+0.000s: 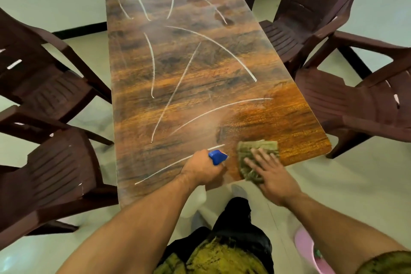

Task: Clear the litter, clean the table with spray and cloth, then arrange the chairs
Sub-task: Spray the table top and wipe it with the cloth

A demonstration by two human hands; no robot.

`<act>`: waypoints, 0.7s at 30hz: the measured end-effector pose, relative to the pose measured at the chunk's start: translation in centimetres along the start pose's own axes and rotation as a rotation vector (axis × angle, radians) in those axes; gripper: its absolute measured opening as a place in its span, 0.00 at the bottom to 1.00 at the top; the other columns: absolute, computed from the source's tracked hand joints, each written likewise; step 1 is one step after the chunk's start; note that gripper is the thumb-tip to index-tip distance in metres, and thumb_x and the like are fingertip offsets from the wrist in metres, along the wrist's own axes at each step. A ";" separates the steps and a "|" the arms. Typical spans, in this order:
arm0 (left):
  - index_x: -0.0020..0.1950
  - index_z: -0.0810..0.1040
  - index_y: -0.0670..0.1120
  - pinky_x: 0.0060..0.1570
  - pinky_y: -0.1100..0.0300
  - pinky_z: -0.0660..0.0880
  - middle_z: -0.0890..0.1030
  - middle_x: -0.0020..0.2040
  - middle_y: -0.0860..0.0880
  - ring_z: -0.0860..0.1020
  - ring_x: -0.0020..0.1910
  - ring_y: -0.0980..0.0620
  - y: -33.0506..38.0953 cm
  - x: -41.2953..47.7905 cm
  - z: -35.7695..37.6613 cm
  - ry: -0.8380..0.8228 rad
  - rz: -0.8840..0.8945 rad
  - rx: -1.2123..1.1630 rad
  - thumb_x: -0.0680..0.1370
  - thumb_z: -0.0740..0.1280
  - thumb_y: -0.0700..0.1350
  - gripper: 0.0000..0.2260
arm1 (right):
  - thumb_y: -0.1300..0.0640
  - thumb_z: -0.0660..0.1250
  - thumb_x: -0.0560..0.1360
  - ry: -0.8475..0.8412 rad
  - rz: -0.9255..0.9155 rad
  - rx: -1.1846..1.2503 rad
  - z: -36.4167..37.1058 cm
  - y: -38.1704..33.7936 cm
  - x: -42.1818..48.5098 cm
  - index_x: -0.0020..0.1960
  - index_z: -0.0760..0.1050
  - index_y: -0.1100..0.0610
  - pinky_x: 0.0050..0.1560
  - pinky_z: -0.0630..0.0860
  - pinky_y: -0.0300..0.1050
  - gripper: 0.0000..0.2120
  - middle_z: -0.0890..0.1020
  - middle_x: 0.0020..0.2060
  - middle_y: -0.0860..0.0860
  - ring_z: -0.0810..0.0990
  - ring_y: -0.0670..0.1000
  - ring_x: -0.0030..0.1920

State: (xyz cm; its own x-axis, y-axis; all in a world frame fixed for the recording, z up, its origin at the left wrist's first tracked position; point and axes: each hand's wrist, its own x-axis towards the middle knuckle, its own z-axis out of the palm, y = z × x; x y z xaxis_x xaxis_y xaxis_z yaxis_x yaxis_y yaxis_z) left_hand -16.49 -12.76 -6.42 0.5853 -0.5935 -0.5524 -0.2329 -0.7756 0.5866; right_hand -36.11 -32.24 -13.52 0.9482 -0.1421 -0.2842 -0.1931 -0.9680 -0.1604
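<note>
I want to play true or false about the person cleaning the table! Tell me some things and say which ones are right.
1. The left hand grips a spray bottle with a blue top. True.
2. The right hand is lifted high off the table. False: it presses flat on the green cloth, which lies on the table.
3. The chairs are white. False: the chairs, such as the one at near left, are dark brown.
4. The cloth is near the table's near right corner. True.
5. Litter is piled in the middle of the table. False: only the white curved lines of the tabletop pattern show there.
</note>
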 end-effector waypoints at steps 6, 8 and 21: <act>0.35 0.70 0.49 0.30 0.59 0.66 0.72 0.29 0.52 0.72 0.28 0.50 -2.2 -2.7 -0.2 0.070 -0.110 -0.002 0.74 0.68 0.54 0.14 | 0.37 0.44 0.82 0.069 0.810 0.311 -2.6 -6.3 5.9 0.82 0.46 0.47 0.78 0.40 0.60 0.32 0.42 0.81 0.55 0.39 0.59 0.80; 0.36 0.73 0.48 0.34 0.59 0.69 0.76 0.32 0.51 0.77 0.33 0.47 -3.1 -3.8 -0.8 0.166 -0.152 0.000 0.75 0.68 0.54 0.12 | 0.37 0.44 0.80 0.049 0.588 0.255 -2.1 -10.8 7.2 0.82 0.45 0.47 0.78 0.37 0.61 0.33 0.43 0.81 0.57 0.38 0.61 0.80; 0.40 0.78 0.49 0.37 0.57 0.75 0.80 0.34 0.53 0.79 0.36 0.48 -7.4 -7.9 -3.8 0.392 -0.229 -0.148 0.76 0.69 0.53 0.09 | 0.40 0.50 0.82 -0.010 0.579 0.148 -4.2 -8.5 9.4 0.82 0.45 0.48 0.79 0.40 0.59 0.33 0.43 0.81 0.56 0.40 0.60 0.80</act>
State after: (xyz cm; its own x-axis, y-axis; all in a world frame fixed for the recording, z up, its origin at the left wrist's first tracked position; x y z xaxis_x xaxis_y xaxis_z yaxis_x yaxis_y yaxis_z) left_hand -16.46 -1.52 -4.18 0.8643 -0.2628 -0.4288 0.0331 -0.8211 0.5699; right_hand -24.45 -26.21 -10.82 0.6757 -0.6355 -0.3736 -0.7117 -0.6944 -0.1062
